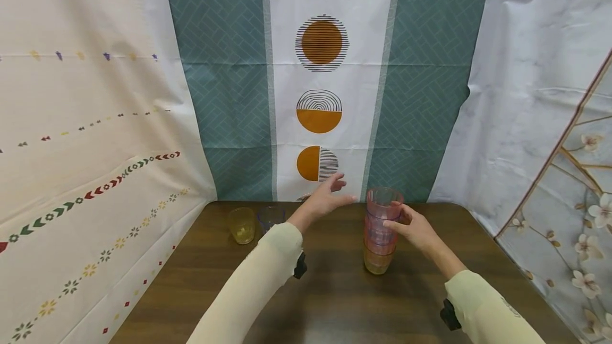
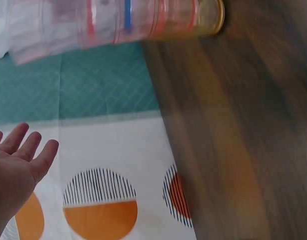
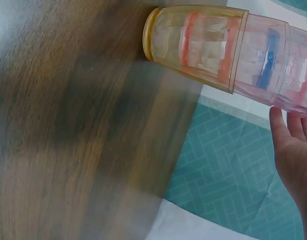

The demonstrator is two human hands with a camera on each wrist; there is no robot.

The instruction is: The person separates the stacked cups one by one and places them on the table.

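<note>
A tall stack of clear plastic cups (image 1: 380,232) stands upright on the wooden table, pink ones above and a yellow one at the bottom. At its right side is my right hand (image 1: 416,230), thumb overlapping the upper part of the stack and fingers near the top rim. In the right wrist view the fingertips (image 3: 277,114) of that hand are right at the side of the pink cups, fingers fairly straight. Apart from the stack on its left, my left hand (image 1: 327,201) hovers with spread, relaxed fingers and holds nothing; the left wrist view shows its palm facing up.
Behind my left forearm, at the back left of the table (image 1: 191,275), stand a yellow cup (image 1: 242,225) and a bluish clear cup (image 1: 270,216). A patterned curtain (image 1: 229,94) hangs along the table's back edge, with printed cloths on both sides.
</note>
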